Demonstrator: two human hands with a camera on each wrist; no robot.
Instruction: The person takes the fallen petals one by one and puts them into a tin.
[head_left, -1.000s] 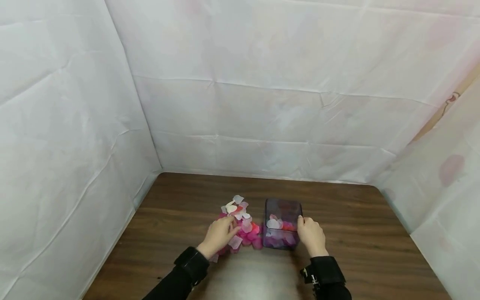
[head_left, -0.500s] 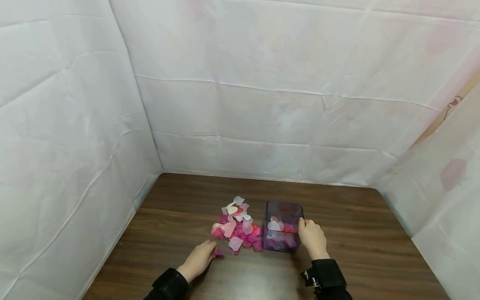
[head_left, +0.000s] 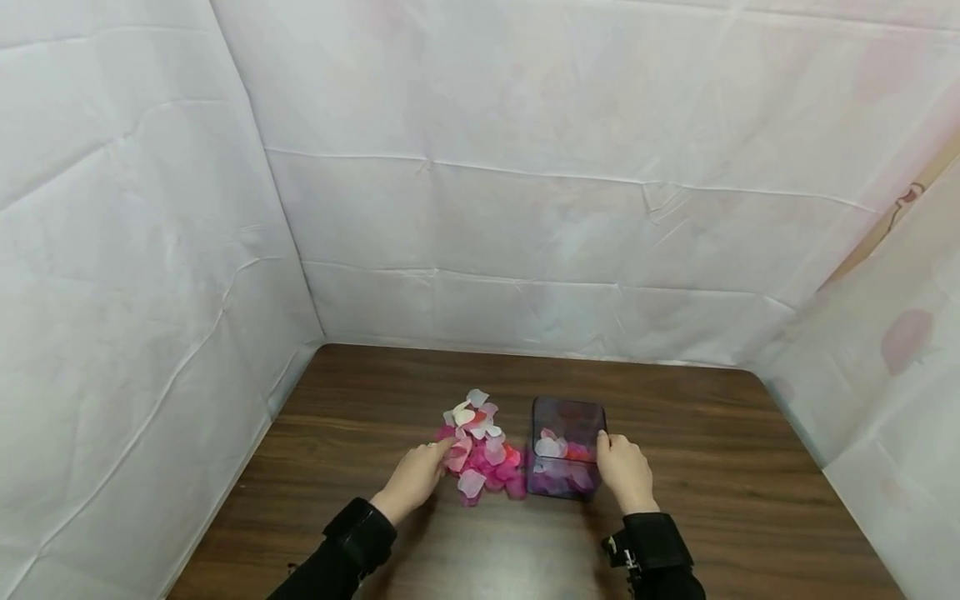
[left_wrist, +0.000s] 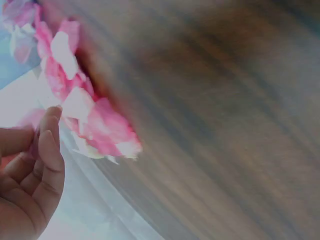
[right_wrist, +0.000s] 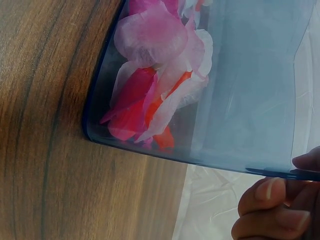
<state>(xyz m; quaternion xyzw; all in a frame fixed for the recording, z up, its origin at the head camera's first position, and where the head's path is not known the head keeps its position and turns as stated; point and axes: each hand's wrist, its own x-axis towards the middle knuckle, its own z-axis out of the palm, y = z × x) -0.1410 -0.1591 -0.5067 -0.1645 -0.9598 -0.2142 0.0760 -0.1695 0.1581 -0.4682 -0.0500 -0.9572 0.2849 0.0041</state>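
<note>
My left hand (head_left: 414, 477) is at the left edge of a loose heap of artificial flower petals (head_left: 495, 457), pink, magenta, white and red. In the left wrist view its thumb and fingers pinch a thin pinkish-purple petal (left_wrist: 33, 149), with the heap (left_wrist: 107, 127) just beyond. A see-through bluish-purple plastic box (head_left: 567, 417) stands right of the heap, with petals (right_wrist: 150, 37) gathered in its near part. My right hand (head_left: 625, 473) grips the box's right rim; in the right wrist view the thumb is on one side of the wall and curled fingers (right_wrist: 272, 220) on the other.
The dark wood-grain table (head_left: 712, 467) extends around the heap and box. White cloth hangs behind (head_left: 525, 208) and on both sides, close along the table's edges. A black band (head_left: 362, 533) wraps the left wrist, and a similar one (head_left: 654, 540) the right.
My left hand went from the heap toward the near left, by a stray magenta petal, then returned to the heap's left edge. That stray petal has left its spot. The right hand keeps its grip.
</note>
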